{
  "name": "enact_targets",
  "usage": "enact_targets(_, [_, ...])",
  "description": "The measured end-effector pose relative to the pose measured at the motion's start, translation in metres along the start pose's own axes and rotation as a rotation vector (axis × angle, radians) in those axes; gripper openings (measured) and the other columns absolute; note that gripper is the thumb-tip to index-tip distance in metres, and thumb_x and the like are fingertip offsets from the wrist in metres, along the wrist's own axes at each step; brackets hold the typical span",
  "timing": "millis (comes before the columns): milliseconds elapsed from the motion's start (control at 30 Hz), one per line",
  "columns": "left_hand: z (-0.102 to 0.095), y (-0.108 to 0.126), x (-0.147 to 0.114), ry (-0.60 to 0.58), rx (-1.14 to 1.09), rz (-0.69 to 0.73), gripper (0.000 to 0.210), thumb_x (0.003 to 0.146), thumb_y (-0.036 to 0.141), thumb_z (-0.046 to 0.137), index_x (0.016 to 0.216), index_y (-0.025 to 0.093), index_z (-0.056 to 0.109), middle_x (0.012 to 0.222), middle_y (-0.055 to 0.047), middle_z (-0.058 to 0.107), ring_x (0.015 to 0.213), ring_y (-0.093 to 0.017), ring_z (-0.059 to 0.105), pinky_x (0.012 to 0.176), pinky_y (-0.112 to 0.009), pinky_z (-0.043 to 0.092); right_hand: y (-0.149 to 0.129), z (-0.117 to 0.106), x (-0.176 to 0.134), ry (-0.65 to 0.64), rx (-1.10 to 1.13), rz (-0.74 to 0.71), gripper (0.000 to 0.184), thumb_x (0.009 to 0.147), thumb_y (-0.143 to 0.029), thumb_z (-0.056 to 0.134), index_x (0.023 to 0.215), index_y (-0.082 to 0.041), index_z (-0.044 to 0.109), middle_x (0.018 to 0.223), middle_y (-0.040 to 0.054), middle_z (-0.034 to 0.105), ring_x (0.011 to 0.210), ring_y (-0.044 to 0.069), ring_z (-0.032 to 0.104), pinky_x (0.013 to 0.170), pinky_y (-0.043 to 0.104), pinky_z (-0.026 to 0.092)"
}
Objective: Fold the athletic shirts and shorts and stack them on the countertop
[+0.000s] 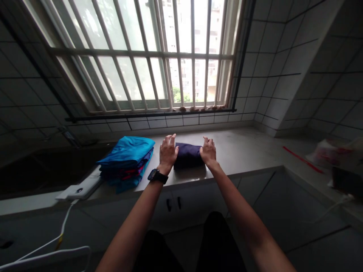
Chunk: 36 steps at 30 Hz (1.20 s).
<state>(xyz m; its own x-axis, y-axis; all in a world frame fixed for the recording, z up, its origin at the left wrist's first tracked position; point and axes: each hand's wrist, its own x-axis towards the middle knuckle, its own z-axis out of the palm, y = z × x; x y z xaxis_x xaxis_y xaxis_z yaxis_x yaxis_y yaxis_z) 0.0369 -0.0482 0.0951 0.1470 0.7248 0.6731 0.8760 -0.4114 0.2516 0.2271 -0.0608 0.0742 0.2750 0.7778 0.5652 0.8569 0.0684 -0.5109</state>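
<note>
A dark purple folded cloth [188, 155] lies as a thick, compact bundle on the counter in front of me. My left hand [168, 152] grips its left end, the thumb pressed against the fabric and the index finger pointing up. At the opposite end my right hand [209, 152] holds the bundle in the same way, thumb inward and fingers bent. The undersides of both hands are hidden. To the left of my left hand sits a stack of folded clothes [129, 153], bright blue on top with navy, red and teal layers beneath.
A dark sink [51, 162] with a faucet [69, 136] is on the left. A white power bank [85, 189] with a white cable [67, 219] lies at the counter [241, 151] edge. Rightward are a red strip [303, 159] and a plastic bag [326, 152]. A barred window [147, 54] is behind.
</note>
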Motion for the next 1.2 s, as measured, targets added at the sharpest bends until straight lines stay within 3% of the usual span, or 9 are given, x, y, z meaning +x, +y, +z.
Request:
enact_targets(133, [0.028,-0.004,-0.016,-0.217,-0.01,-0.06,0.043,0.098,0.028,0.053,0.14,0.018,0.059,0.142,-0.016,0.063,0.129,-0.029,0.061,0.109,-0.04,0.049,0.004,0.003,-0.011,-0.061,-0.019,-0.015,0.047,0.092,-0.009,0.052,0.138,-0.015,0.055,0.129,0.0187,0.061,0.116,0.029,0.06,0.1,0.039,0.047])
enact_targets(267, [0.047,-0.022,-0.044,-0.522,-0.116,-0.199,0.043,0.099,0.043,0.054,0.134,0.019,0.064,0.137,-0.015,0.068,0.128,-0.029,0.064,0.11,-0.039,0.048,0.023,0.014,-0.023,-0.267,0.014,0.213,0.045,0.101,-0.041,0.052,0.135,-0.012,0.059,0.122,0.02,0.068,0.115,0.03,0.065,0.099,0.037,0.049])
enact_targets(400, [0.054,-0.036,-0.053,-0.482,-0.32,-0.332,0.053,0.092,0.049,0.064,0.133,0.016,0.061,0.136,-0.019,0.069,0.127,-0.033,0.065,0.11,-0.043,0.049,0.047,0.032,-0.022,-0.46,0.097,0.284,0.053,0.1,-0.06,0.047,0.107,-0.014,0.072,0.094,0.0168,0.073,0.1,0.031,0.07,0.09,0.038,0.053])
enact_targets(533, [0.056,-0.04,-0.052,-0.394,-0.595,-0.507,0.069,0.077,0.041,0.083,0.135,0.015,0.056,0.13,-0.02,0.07,0.122,-0.033,0.068,0.101,-0.044,0.056,0.055,0.043,-0.022,-0.296,0.243,0.09,0.026,0.09,-0.036,0.06,0.106,-0.019,0.073,0.101,0.011,0.072,0.105,0.027,0.068,0.096,0.037,0.053])
enact_targets(700, [0.049,-0.038,-0.049,-0.34,-0.893,-0.731,0.109,0.063,0.028,0.096,0.152,0.01,0.036,0.136,-0.028,0.065,0.117,-0.033,0.071,0.097,-0.043,0.059,0.038,0.022,-0.033,-0.224,0.533,-0.025,0.025,0.082,-0.017,0.054,0.1,-0.023,0.071,0.109,0.0064,0.075,0.108,0.023,0.069,0.102,0.038,0.05])
enact_targets(833, [0.033,-0.045,-0.057,-0.392,-0.982,-0.535,0.107,0.063,0.024,0.091,0.155,0.015,0.036,0.128,-0.02,0.072,0.113,-0.03,0.072,0.099,-0.046,0.058,0.039,-0.016,-0.053,-0.529,0.936,-0.243,0.014,0.078,-0.018,0.051,0.068,-0.021,0.061,0.112,0.0083,0.078,0.116,0.026,0.069,0.104,0.04,0.049])
enact_targets(933, [0.021,-0.052,-0.074,-0.445,-0.922,-0.254,0.075,0.065,0.024,0.084,0.137,0.019,0.061,0.13,-0.016,0.072,0.119,-0.029,0.069,0.106,-0.048,0.054,0.051,-0.029,-0.064,-0.75,0.941,-0.207,0.018,0.075,-0.016,0.047,0.059,-0.021,0.056,0.096,0.0093,0.08,0.104,0.027,0.072,0.098,0.042,0.053])
enact_targets(1067, [0.011,-0.051,-0.097,-0.525,-0.776,-0.061,0.025,0.073,0.017,0.065,0.094,0.022,0.079,0.117,-0.01,0.074,0.115,-0.025,0.07,0.108,-0.044,0.053,0.062,-0.013,-0.061,-0.396,0.625,0.061,0.02,0.077,-0.018,0.052,0.086,-0.019,0.069,0.106,0.0108,0.075,0.093,0.023,0.071,0.089,0.04,0.056])
enact_targets(1200, [0.006,-0.044,-0.127,-0.279,-0.59,-0.203,0.023,0.076,0.02,0.058,0.091,0.022,0.076,0.11,-0.009,0.072,0.107,-0.024,0.071,0.099,-0.041,0.057,0.06,0.01,-0.044,-0.297,0.3,0.232,0.039,0.071,-0.036,0.081,0.103,-0.016,0.071,0.107,0.0152,0.072,0.099,0.029,0.07,0.092,0.043,0.056])
